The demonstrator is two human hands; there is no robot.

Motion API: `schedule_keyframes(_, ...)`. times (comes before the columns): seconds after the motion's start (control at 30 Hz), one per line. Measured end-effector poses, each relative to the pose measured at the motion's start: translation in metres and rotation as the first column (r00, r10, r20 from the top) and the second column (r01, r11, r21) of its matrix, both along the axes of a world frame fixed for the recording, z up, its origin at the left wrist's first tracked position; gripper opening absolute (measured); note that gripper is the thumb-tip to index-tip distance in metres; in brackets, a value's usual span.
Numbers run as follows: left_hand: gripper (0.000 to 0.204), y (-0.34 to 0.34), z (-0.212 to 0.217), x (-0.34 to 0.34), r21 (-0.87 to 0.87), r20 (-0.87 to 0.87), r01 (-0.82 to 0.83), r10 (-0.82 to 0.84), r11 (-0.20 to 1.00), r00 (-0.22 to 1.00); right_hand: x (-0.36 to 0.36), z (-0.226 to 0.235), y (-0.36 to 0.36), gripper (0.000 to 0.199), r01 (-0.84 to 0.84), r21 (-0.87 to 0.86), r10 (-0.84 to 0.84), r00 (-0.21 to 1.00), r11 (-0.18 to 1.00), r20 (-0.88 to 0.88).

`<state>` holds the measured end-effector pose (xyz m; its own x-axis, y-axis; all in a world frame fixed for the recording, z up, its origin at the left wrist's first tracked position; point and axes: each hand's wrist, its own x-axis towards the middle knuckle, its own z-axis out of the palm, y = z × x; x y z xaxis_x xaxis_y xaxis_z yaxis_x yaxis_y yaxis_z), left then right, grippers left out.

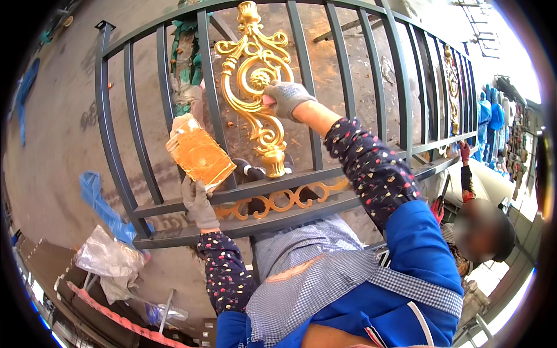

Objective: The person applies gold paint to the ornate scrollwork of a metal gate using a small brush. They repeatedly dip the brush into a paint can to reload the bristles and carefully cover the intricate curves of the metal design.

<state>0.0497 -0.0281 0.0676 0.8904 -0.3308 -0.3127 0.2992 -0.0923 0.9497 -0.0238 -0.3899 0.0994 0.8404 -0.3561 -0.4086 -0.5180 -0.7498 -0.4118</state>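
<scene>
A dark grey metal railing (206, 75) lies across the view in front of me, with a gold scroll ornament (259, 78) set between two of its bars. My right hand (290, 100), in a grey glove, pinches a small pink pad (268, 100) against the ornament's middle, beside its rosette. Most of that pad is hidden by the fingers. In my gloved left hand (200, 204) is a flat board smeared with gold paint (201, 153), gripped at its lower end. The board sits over the railing, left of the ornament. A row of gold rings (272, 204) runs along the lower rail.
Another person (484, 232) in a dark hat works at the right, a red-gloved hand (464, 152) on the railing. A second gold ornament (451, 87) is farther along. Blue plastic (101, 200) and a clear plastic bag (110, 255) lie at the left.
</scene>
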Motion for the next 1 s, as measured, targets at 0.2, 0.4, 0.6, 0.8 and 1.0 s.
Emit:
schedule_keyframes(0.2,0.039,-0.004,0.008,-0.001,-0.030,-0.040,-0.011,0.009,1.000,0.999,0.024,0.017,-0.034,0.019,-0.361,-0.378,0.229,0.908,0.853,-0.350)
schedule_keyframes(0.4,0.040,0.000,0.002,0.002,-0.097,-0.051,0.009,-0.014,0.995,0.999,0.013,0.013,0.002,0.022,-0.358,-0.196,0.308,0.920,0.913,-0.243)
schedule_keyframes(0.6,0.044,0.005,-0.003,0.000,-0.067,-0.052,-0.015,0.011,0.998,0.999,0.019,0.023,-0.009,0.016,-0.169,-0.332,0.117,0.978,0.928,-0.170)
schedule_keyframes(0.8,0.045,0.001,0.001,0.003,-0.091,-0.058,0.005,-0.010,0.996,0.998,-0.023,-0.005,0.048,0.016,0.080,-0.120,-0.053,0.976,0.990,0.212)
schedule_keyframes(1.0,0.045,0.004,-0.003,0.003,-0.077,-0.048,0.011,-0.014,0.997,0.999,-0.051,0.010,0.058,0.023,0.133,-0.167,-0.142,0.989,0.977,-0.042)
